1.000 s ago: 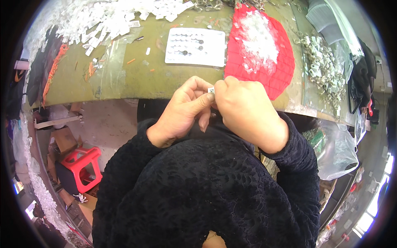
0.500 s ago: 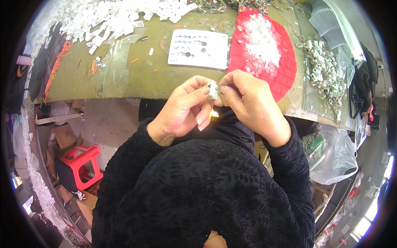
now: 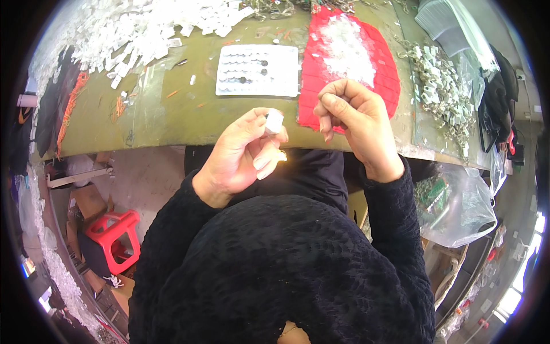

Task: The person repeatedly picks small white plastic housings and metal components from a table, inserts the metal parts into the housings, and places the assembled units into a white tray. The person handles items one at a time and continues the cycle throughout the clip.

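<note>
Between the thumb and fingers of my left hand (image 3: 235, 152) is a small white plastic casing (image 3: 274, 122), held just in front of the table's near edge. A yellow glow (image 3: 281, 155) shines by the lower fingers of that hand; its source is too bright to make out. Off to the right, my right hand (image 3: 355, 117) is raised over the near part of a red cloth (image 3: 389, 74), its thumb and forefinger pinched together. Anything in that pinch is too small to see. The cloth carries a heap of small clear plastic pieces (image 3: 348, 54).
Beyond my hands lies a white tray (image 3: 258, 89) with rows of round button-like pieces, a few dark. White plastic pieces (image 3: 143, 28) pile up at the far left, beside orange cord (image 3: 71, 112). Corded white pieces (image 3: 441, 86) sit right. A red stool (image 3: 120, 235) stands lower left.
My right hand has drawn away from the casing, up and to the right. My left hand has shifted left with the casing, which now shows a whiter, broader face.
</note>
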`<action>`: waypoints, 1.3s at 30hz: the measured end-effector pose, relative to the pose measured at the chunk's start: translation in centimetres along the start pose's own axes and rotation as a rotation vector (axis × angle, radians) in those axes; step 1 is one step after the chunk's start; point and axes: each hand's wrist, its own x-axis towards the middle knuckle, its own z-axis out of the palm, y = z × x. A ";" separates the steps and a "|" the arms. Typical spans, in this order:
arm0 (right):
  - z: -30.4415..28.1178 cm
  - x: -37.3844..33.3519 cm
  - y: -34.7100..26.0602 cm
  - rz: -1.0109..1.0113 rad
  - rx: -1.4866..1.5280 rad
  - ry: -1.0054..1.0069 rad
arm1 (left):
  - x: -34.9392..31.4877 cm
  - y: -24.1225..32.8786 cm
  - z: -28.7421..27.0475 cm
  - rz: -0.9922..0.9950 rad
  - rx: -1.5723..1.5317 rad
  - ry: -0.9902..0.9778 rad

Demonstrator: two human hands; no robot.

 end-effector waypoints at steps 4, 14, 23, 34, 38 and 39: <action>-1.3 0.1 0.8 0.032 0.160 0.002 | 0.0 -0.1 -0.2 -0.011 -0.003 0.024; -4.3 -0.3 0.5 -0.037 0.454 -0.064 | 0.7 -0.4 0.6 -0.044 0.125 0.020; -0.1 -0.2 2.0 0.014 0.555 -0.174 | 0.4 0.4 4.1 -0.183 0.436 -0.072; 1.5 -0.2 2.9 -0.161 0.100 0.101 | 0.0 0.5 4.1 -0.188 0.338 -0.115; 1.2 0.1 3.3 -0.198 0.063 0.123 | 0.1 0.2 3.3 -0.163 0.192 -0.191; 1.2 0.2 3.4 -0.194 0.078 0.107 | 0.2 0.1 3.2 -0.152 0.169 -0.198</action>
